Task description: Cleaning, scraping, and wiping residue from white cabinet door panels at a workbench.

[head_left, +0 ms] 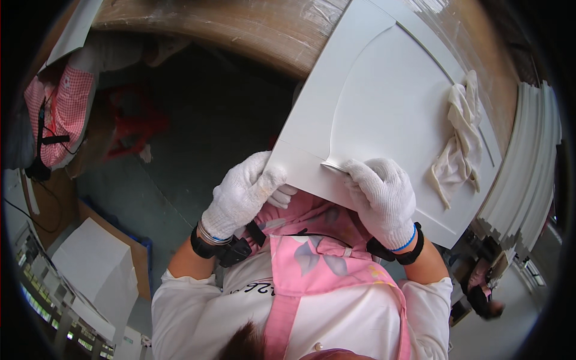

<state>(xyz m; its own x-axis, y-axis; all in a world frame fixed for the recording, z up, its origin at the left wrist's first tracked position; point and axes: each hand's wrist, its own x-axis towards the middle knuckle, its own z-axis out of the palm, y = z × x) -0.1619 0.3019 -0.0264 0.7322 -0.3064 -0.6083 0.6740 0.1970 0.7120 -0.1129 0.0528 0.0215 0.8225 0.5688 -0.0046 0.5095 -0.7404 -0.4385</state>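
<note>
A large white panel with a recessed middle lies tilted across the table's near edge. My left hand, in a white knitted glove, is closed on the panel's near left corner, thumb on top and fingers beneath. My right hand, gloved alike, pinches the curled edge of a thin white film on the panel's face. From that curl, the film's edge runs in a long curve toward the panel's far end. A crumpled off-white cloth lies on the panel's right side.
Under the panel is a brown table wrapped in clear plastic. Long white strips are stacked at the right. At the left are a red stool, a person in a pink checked garment, and white sheets by cardboard. Another person is far right.
</note>
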